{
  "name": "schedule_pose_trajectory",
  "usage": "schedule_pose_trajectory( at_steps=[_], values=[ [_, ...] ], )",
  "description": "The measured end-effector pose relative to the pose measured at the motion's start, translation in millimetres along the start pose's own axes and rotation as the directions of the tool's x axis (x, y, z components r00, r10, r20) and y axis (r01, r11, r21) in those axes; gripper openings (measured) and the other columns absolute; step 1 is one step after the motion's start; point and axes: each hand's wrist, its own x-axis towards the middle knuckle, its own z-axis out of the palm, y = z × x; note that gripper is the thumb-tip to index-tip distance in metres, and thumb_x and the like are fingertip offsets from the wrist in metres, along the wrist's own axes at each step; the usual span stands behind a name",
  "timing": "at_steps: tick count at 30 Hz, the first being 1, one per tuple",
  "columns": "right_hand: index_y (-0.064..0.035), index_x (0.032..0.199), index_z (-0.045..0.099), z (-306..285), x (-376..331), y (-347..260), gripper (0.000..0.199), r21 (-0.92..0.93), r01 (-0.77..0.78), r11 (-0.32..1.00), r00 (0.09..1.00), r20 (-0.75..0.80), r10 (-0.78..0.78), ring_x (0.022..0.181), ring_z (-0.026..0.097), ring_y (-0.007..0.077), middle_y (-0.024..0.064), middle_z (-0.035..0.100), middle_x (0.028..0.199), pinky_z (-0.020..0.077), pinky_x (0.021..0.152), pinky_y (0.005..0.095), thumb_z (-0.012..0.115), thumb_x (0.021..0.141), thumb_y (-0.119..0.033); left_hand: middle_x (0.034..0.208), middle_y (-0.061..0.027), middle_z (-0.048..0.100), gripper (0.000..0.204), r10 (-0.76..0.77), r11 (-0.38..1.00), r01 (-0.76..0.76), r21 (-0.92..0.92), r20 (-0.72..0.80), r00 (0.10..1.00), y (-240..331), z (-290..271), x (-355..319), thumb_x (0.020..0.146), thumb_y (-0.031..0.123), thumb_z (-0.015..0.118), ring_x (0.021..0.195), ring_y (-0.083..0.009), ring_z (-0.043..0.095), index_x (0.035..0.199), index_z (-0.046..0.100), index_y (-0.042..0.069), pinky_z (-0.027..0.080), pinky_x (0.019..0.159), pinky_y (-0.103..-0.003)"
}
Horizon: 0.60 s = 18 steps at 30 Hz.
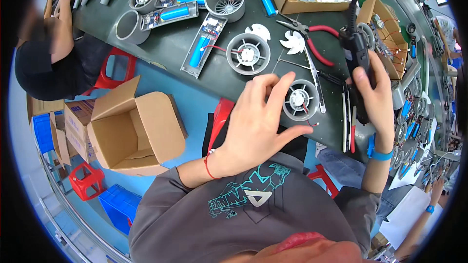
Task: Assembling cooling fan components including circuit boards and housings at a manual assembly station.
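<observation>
My left hand (258, 117) hovers over the table's near edge with thumb and index finger spread. Just beside them is a small grey ring housing (313, 87) with spokes, a white centre and short wires; I cannot tell whether the fingers touch it. My right hand (376, 92) is wrapped around a black corded electric screwdriver (355, 53); its lower end is partly hidden. Farther back, a larger grey ring housing (247, 54) is joined by red wire to a grey half-shell (204, 46) bearing a blue battery and a circuit board. White fan blades (293, 43) lie to the right of it.
Red-handled pliers (319, 44), silver tweezers (314, 75) and a black-handled screwdriver (329, 76) lie between my hands. Parts boxes (292, 7) stand at the back. Grey cylinders (225, 1) are at the back left. An open carton (156, 131) stands left of me; another person sits beyond.
</observation>
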Motion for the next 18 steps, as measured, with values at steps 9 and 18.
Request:
schedule_pose_trajectory(
  at_steps=[9,18],
  values=[
    [0.0062,0.141,0.043,-21.1,9.0,-60.8,0.065,0.842,0.16,0.515,0.983,-0.087,-0.164,0.068,0.05,0.0108,0.0106,0.056,0.1,0.0367,0.064,0.027,0.042,0.104,-0.048,0.128,-0.014,0.06,0.074,0.074,0.981,-0.087,-0.171,-0.077,0.994,-7.2,19.0,4.1,0.074,0.025,0.087,0.11,-0.034,0.059,0.135,0.053,0.002,0.046,0.09,-0.04],
    [-0.0059,0.144,0.043,18.7,-2.3,-88.3,0.053,0.697,0.7,0.157,0.642,-0.516,-0.568,0.064,0.053,0.0171,0.0132,0.056,0.115,0.0397,0.06,0.0332,0.051,0.104,-0.04,0.125,-0.0104,0.063,0.074,0.112,0.964,-0.113,-0.242,-0.02,0.994,-15.0,19.1,8.3,0.073,0.028,0.086,0.108,-0.0283,0.061,0.136,0.053,0.008,0.042,0.087,-0.036]
  ],
)
